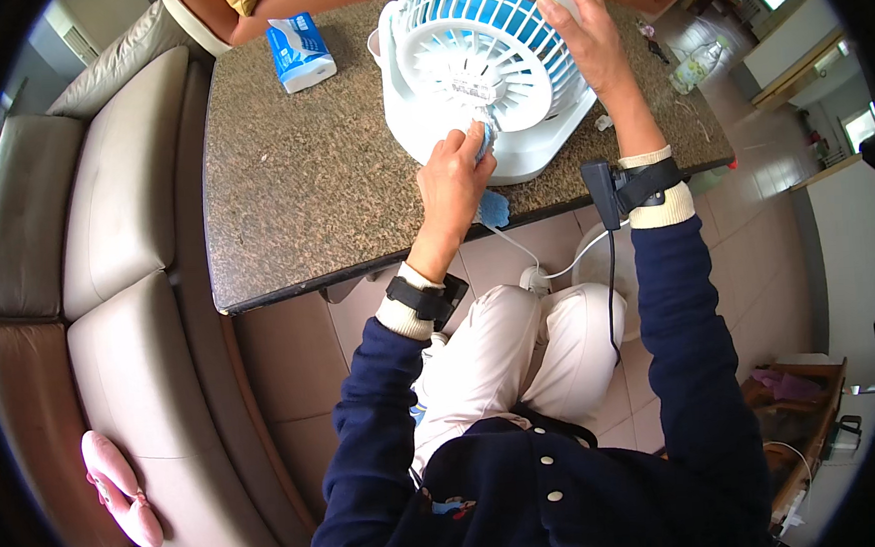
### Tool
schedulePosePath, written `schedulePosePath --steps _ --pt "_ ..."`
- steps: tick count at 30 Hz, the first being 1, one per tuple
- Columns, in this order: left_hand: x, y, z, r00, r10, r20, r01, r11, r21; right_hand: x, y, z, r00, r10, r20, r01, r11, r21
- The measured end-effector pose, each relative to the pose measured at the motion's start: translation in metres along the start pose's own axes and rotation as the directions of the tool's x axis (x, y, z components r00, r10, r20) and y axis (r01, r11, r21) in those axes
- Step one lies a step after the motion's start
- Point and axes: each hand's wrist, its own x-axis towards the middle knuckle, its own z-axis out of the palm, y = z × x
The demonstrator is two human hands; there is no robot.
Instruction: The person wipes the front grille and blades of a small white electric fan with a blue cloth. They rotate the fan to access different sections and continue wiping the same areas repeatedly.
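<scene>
A white electric fan with blue blades (463,84) is on the speckled stone-topped table (297,184), its slatted housing facing me. My left hand (455,168) pinches a blue-and-white cloth (485,141) against the lower middle of the housing, below a printed label. My right hand (590,35) grips the upper right rim of the fan's grille, thumb on the near side and fingers over the edge. A scalloped light-blue piece (494,208) hangs at the table's front edge under my left hand. A white cord (515,245) runs down from there.
A blue-and-white tissue pack (301,52) lies at the table's back left. Behind the fan's left side a white cup-like item (374,46) partly shows. A clear bottle (699,66) is at the right. A leather sofa (120,180) flanks the table; a pale bucket (595,264) stands beyond my knees.
</scene>
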Motion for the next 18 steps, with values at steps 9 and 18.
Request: schedulePosePath --steps 9,18 --pt "0.006 0.006 0.0 0.999 -0.025 0.036 0.026 1.0 -0.008 0.0 0.002 0.004 0.999 0.039 -0.016 -0.038 0.999 0.026" --pt "-0.019 0.032 0.006 0.981 -0.195 0.007 0.184 0.915 -0.36 0.002 -0.007 0.003 0.989 0.147 -0.006 -0.148 0.989 -0.029"
